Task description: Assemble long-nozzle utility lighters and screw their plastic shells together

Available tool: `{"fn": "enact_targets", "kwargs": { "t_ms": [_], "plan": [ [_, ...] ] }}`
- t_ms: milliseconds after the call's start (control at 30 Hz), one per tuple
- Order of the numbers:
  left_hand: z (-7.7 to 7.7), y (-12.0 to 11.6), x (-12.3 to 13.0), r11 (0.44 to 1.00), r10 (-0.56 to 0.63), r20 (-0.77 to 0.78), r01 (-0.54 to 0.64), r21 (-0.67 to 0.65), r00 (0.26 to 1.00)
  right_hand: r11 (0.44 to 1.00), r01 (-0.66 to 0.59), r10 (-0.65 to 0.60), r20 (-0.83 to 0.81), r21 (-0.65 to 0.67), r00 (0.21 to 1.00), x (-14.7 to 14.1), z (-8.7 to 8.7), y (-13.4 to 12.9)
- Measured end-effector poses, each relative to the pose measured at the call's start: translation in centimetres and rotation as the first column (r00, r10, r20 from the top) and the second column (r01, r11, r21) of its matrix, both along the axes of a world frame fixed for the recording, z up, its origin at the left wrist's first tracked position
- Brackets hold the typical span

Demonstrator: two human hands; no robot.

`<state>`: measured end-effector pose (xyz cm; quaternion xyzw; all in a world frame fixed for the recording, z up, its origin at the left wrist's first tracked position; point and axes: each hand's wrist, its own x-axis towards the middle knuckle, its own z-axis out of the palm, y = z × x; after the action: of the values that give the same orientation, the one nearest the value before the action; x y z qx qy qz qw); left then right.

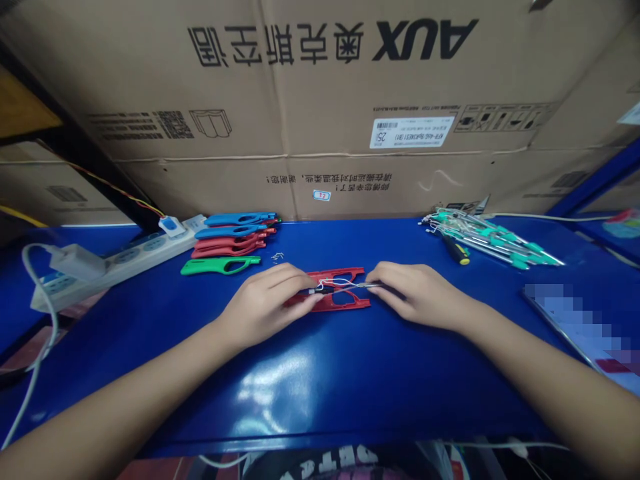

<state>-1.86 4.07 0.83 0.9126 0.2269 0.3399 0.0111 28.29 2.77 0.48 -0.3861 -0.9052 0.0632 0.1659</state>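
Note:
My left hand (270,297) is closed in a pinch on the left end of a thin gas-lighter inner assembly (345,289) with a white wire and small white connector. My right hand (417,290) pinches the other end of the same piece between thumb and fingers. Just beneath it, two red lighter shell halves (357,304) lie on the blue table, one behind the other. My left fingers cover their left ends. Whether the assembly touches the shells I cannot tell.
Several blue, red and green lighter shells (220,266) lie at back left by a power strip (145,250). Tiny metal pins (277,257) are near them. At back right are metal rods with green parts (500,237) and a black-yellow screwdriver (456,250). A cardboard box (240,133) stands behind.

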Motion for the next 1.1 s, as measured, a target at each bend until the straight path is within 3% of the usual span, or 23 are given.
{"fn": "enact_targets", "kwargs": {
  "t_ms": [200,367,567,1100],
  "plan": [
    [-0.3,0.2,-0.1,1.0,0.018,0.058,-0.017,-0.013,0.998,0.978,-0.092,0.087,-0.035,-0.187,0.996,0.0,0.8,-0.3],
    [-1.1,0.5,0.0,0.995,0.05,0.099,-0.04,-0.097,0.994,0.96,-0.116,0.1,-0.078,-0.253,0.992,-0.1,0.9,-0.4],
    [-1.6,0.5,0.1,0.971,0.01,-0.006,-0.012,-0.24,1.0,0.952,-0.039,0.021,-0.063,-0.304,0.998,0.1,1.2,-0.2],
    [-1.5,0.5,0.3,0.942,-0.026,-0.117,-0.015,-0.335,0.993,0.966,-0.091,0.087,-0.026,-0.243,0.996,0.5,0.6,0.1]
  ]
}}
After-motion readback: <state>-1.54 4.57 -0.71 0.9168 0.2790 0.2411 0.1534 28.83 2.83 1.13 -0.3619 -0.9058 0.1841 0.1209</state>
